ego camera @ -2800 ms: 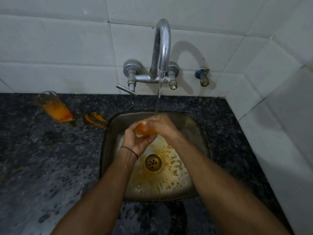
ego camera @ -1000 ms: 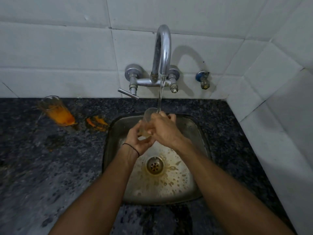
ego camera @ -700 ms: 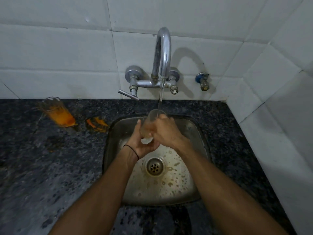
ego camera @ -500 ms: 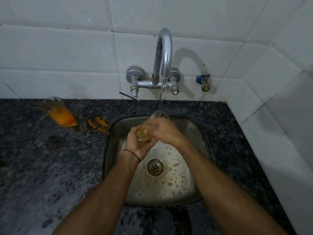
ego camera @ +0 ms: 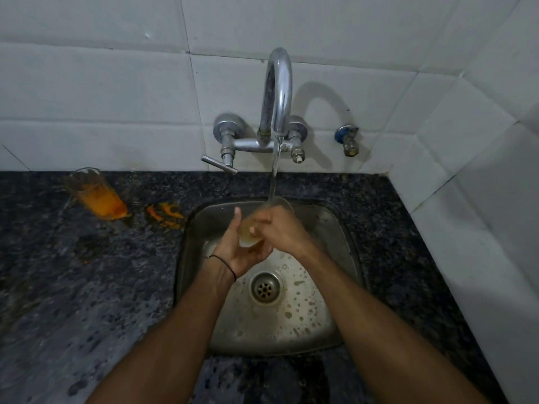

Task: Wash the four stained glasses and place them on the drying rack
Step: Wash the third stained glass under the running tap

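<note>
Over sink (ego camera: 335,228), clear of its walls | left hand (ego camera: 233,252) cradles glass (ego camera: 247,232) | right hand (ego camera: 287,231) grips it

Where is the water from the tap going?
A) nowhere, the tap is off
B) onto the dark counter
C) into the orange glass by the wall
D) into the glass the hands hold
D: the stream from the tap runs down to the mouth of the glass, which the left hand and right hand hold over the sink.
</note>
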